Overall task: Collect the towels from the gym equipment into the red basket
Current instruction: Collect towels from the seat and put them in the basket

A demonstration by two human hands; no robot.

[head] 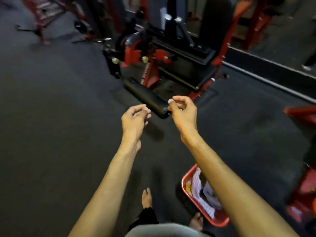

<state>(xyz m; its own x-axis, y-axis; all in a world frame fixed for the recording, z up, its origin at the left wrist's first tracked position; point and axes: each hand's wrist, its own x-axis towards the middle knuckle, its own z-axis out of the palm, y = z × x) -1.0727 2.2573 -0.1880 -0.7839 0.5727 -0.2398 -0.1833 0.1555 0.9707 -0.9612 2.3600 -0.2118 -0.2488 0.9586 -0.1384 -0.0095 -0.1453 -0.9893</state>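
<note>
Hands: While both arms reach ahead, my left hand (135, 115) and right hand (182, 108) hang loosely curled, holding nothing.
Why: I judge they are free to take the next towel; none shows on the machine (164, 53) at twelve o'clock.
Roller pad (147, 98): bare, just beyond my fingertips.
Basket (186, 183): red, on the floor (51, 117) at five o'clock, beneath my right forearm.
Towels (200, 185): striped, already inside it, well behind both hands.

red plastic basket (186, 187) | on dark floor, lower right | holds crumpled white-and-pink striped cloth towels (198, 185) piled inside
</note>
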